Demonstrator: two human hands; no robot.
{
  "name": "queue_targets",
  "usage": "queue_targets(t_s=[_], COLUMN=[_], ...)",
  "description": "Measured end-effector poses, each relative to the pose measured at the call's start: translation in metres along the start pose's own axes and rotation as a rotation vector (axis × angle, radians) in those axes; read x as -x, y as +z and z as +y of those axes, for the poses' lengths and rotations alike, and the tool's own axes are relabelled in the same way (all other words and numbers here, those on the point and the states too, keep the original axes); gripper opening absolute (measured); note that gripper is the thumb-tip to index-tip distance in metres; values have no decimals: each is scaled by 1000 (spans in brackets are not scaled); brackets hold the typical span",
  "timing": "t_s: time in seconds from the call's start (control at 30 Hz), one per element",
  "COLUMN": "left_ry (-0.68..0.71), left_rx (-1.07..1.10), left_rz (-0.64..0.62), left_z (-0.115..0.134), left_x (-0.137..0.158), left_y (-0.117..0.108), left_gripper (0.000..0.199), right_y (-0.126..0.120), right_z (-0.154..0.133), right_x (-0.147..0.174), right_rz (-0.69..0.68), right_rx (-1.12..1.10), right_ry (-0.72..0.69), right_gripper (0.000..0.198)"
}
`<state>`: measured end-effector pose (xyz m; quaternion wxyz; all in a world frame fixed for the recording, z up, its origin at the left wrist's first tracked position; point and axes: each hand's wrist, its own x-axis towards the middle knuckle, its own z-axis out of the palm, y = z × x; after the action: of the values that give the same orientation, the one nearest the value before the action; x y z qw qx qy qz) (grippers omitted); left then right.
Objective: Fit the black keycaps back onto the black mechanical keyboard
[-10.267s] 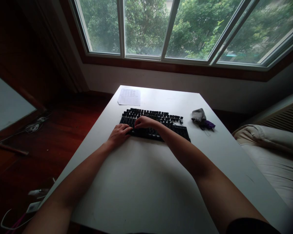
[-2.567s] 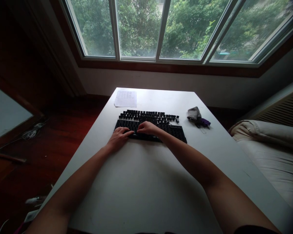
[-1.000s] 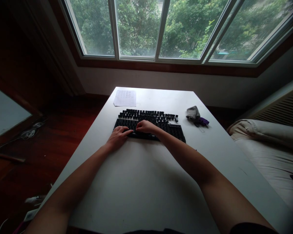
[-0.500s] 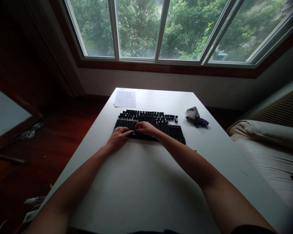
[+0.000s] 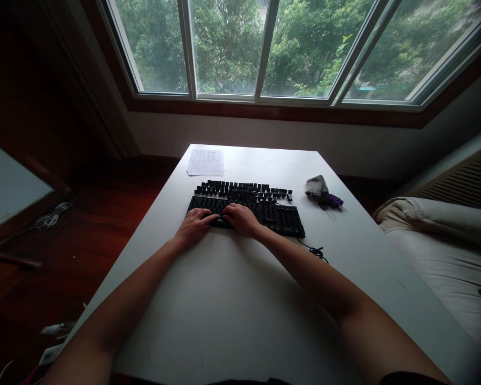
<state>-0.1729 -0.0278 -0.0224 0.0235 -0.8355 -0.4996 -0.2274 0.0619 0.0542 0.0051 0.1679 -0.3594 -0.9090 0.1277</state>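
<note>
A black keyboard (image 5: 282, 218) lies across the white table, its key area partly covered by both hands. My left hand (image 5: 194, 223) rests on its front left part, thumb stretched toward the right and fingers lying over the keys. Close beside it, my right hand (image 5: 242, 218) is bent down over the keys with fingertips drawn together; whatever is between them is too small to make out. Behind the keyboard, many loose black keycaps (image 5: 240, 187) stand in rough rows.
A printed paper sheet (image 5: 206, 162) lies at the far left of the table (image 5: 232, 315). To the right are a grey cloth (image 5: 316, 186) and a purple item (image 5: 333, 201). A black cable (image 5: 316, 252) lies by my right forearm. A padded beige seat (image 5: 428, 256) flanks the table.
My right hand has lowered and flattened somewhat over the keys, and its forearm has shifted down, uncovering the cable and more of the keyboard. My left hand has stayed in place.
</note>
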Motion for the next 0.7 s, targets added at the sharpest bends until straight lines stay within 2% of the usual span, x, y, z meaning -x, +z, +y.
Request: queue_targets(t_s=[0.43, 0.57, 0.7], left_ry=[-2, -10, -4], left_rx=[-19, -10, -13], left_rz=[-9, -8, -11], left_z=[2, 3, 2], left_x=[-2, -2, -2], left_y=[-2, -3, -1], left_gripper=[47, 48, 48], right_y=[-6, -5, -3], right_z=[-17, -16, -10], right_x=[6, 5, 3], right_rz=[-79, -99, -58], right_rx=[289, 288, 178], right_ry=[-78, -82, -35], right_gripper=[31, 30, 27])
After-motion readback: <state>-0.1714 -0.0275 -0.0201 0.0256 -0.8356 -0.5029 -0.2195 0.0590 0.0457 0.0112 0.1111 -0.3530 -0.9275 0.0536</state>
